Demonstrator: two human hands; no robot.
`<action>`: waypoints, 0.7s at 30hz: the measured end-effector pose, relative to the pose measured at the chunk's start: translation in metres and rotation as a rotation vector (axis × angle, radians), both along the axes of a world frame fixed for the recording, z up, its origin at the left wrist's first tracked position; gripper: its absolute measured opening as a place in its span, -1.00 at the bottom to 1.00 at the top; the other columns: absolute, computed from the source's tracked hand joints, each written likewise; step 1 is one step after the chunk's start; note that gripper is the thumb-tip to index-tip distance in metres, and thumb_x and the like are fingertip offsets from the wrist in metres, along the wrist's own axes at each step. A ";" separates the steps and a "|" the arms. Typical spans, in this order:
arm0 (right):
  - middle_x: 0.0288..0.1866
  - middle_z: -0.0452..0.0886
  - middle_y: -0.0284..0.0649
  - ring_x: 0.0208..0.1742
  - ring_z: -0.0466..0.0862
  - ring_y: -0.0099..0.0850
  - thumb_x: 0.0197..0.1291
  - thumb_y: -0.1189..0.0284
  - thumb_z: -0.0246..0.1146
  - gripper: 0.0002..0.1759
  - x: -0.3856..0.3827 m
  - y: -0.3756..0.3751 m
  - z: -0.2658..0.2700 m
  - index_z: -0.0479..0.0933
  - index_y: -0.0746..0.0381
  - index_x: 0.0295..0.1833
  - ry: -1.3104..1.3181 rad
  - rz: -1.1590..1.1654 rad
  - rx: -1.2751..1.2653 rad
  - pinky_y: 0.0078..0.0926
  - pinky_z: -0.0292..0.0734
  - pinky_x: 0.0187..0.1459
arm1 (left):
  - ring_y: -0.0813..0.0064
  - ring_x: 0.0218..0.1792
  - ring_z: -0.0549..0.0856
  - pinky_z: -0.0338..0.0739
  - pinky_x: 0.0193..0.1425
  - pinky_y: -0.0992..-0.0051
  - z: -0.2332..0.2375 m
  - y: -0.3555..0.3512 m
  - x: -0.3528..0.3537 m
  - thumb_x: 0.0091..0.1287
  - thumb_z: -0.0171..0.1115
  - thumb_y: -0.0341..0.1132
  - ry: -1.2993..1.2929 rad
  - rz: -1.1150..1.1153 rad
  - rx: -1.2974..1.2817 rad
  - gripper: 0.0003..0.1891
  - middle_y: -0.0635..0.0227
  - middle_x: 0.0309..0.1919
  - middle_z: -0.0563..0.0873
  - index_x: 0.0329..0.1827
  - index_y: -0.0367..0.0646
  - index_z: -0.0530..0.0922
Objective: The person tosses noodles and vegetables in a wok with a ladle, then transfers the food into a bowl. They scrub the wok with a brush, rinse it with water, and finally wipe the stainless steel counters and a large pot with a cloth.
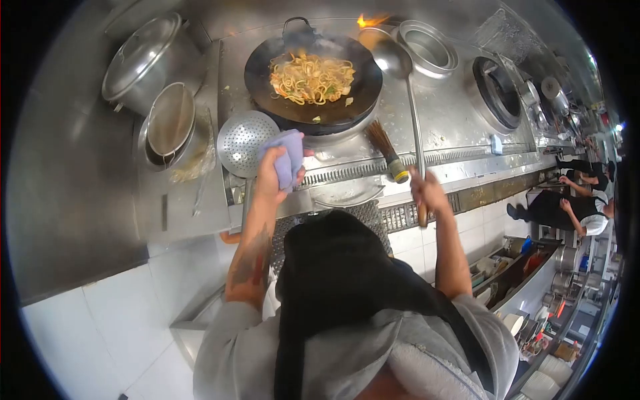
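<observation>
My left hand (270, 175) is closed around a folded purple cloth (289, 160), close to the near left rim of the black wok (367, 83). Stir-fried noodles (312, 79) steam inside the wok, with bits of green and orange among them. In my right hand (430, 192) is the wooden-ended handle of a long metal ladle (415, 120). The ladle's bowl points away from me, just right of the wok, with a flame behind it. A perforated skimmer (245, 141) lies left of the wok, partly behind the cloth. Near my right hand rests a bristle brush (387, 150).
On the left stand a large lidded pot (143, 63) and a strainer (172, 120) over a bowl. Metal basins (428, 48) sit behind the ladle. Another burner (497, 92) is at the right. Two people (567, 212) stand farther right, beyond shelves of kitchenware (557, 313).
</observation>
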State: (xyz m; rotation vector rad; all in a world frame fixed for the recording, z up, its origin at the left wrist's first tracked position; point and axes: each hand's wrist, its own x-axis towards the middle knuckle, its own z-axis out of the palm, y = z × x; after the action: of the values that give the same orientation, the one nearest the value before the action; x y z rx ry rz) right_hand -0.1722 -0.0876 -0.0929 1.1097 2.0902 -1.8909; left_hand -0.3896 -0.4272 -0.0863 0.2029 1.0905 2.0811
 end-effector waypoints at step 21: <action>-0.28 0.74 0.00 -0.24 0.75 -0.02 0.33 0.47 0.05 -0.37 -0.069 0.018 0.089 0.28 0.10 0.54 0.162 0.725 1.500 -0.09 0.66 -0.16 | 0.42 -0.70 0.36 0.45 -0.55 0.28 -0.083 0.168 -0.051 0.44 0.07 -0.10 -0.551 0.146 0.112 -0.67 0.41 -0.72 0.29 -0.51 0.02 0.34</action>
State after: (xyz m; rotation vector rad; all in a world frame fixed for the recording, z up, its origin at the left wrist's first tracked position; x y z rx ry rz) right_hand -0.2417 -0.0696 -0.0036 0.0519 3.2487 0.1067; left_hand -0.4402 -0.2595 -0.1697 -0.3892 0.6681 2.1417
